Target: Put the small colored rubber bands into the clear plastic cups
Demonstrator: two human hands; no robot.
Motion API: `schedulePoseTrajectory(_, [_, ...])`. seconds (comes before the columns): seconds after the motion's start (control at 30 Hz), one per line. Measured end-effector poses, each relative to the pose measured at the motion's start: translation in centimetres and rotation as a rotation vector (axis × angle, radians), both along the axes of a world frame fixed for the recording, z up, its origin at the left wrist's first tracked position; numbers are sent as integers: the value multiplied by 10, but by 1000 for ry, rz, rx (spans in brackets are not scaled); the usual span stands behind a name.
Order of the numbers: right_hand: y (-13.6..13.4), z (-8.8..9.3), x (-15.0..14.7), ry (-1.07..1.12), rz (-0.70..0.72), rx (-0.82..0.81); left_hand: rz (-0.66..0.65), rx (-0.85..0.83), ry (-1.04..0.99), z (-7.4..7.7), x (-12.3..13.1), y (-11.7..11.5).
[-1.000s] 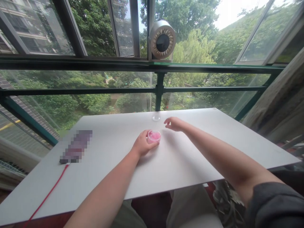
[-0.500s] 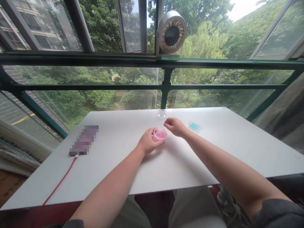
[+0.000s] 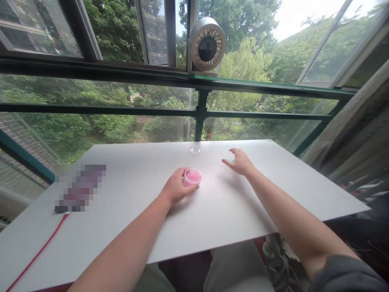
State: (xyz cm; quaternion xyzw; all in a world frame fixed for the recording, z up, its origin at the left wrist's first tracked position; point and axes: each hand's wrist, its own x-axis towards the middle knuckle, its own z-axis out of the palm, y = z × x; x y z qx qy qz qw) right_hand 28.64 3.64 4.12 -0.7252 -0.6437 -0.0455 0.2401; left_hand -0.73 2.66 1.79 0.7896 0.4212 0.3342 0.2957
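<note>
My left hand (image 3: 176,185) is wrapped round a small clear round container (image 3: 193,182) that stands on the white table. Inside it is a pink, glossy, lumpy substance (image 3: 193,175). Farther right, my right hand (image 3: 240,162) has its thumb and fingers apart over a patch of teal stuff (image 3: 232,159). The hand hides most of that patch, so I cannot tell whether the fingertips touch it. Behind the container lies a clear round lid (image 3: 195,151) near the table's back edge.
A blurred-out dark phone-like object (image 3: 82,186) lies on the left of the white table (image 3: 127,227), with a red cable (image 3: 39,249) running from it. Green railings (image 3: 121,109) and windows stand behind the table. A round silver device (image 3: 208,46) sits on the ledge above.
My right hand has moved right, from beside the container to the teal patch, and its fingers have spread. My left hand still holds the container. The camera view has turned slightly right.
</note>
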Motion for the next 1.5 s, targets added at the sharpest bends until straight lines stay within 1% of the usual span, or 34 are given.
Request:
schedulePoseTrajectory(0.03, [1, -9, 17, -29, -54, -38, -6, 2, 5, 0, 0, 0])
schedulePoseTrajectory(0.07, [0, -18, 31, -51, -69, -98, -13, 6, 9, -1, 1, -1])
schedulePoseTrajectory(0.13, [-3, -32, 49, -104, -48, -225, -30, 14, 16, -1, 1, -2])
schedulePoseTrajectory(0.2, [-4, -40, 55, -144, -46, -264, -46, 12, 24, -2, 2, -3])
schedulePoseTrajectory(0.27, [-2, -43, 53, -156, -38, -252, -58, 5, 34, -1, 3, -4])
schedulePoseTrajectory(0.37, [5, -43, 49, -136, 20, -196, -62, -2, 38, 0, 3, -7])
schedulePoseTrajectory(0.47, [9, -43, 49, -75, 101, -103, -52, -1, 41, 2, 3, -9])
schedulePoseTrajectory(0.57, [7, -44, 51, -29, 125, -30, -36, 2, 58, 3, 3, -10])
schedulePoseTrajectory(0.67, [2, -45, 49, -42, 122, -12, -35, 7, 73, 2, 3, -10])
schedulePoseTrajectory(0.9, [-1, -40, 40, -59, 50, -74, -28, 19, 84, -1, 5, -9])
schedulePoseTrajectory(1.0, [-2, -38, 39, -28, 22, -57, -26, 28, 83, -2, 9, -9])
schedulePoseTrajectory(1.1, [-4, -35, 37, 26, -23, -2, -38, 28, 75, -2, 13, -10])
schedulePoseTrajectory(1.2, [-4, -29, 23, 110, -55, 63, -44, 25, 61, -2, 15, -12])
schedulePoseTrajectory(1.3, [-4, -20, -13, 216, -17, 100, -50, 41, 57, -1, 15, -13])
schedulePoseTrajectory(1.33, [-4, -15, -29, 269, 21, 114, -53, 48, 56, -1, 15, -14])
schedulePoseTrajectory(1.4, [-6, -6, -63, 544, 168, 223, -53, 59, 51, 0, 15, -15])
schedulePoseTrajectory(1.43, [-8, -2, -80, 618, 242, 266, -53, 63, 50, 0, 15, -15])
schedulePoseTrajectory(1.5, [-11, 4, -109, 642, 348, 325, -56, 65, 54, 1, 16, -16])
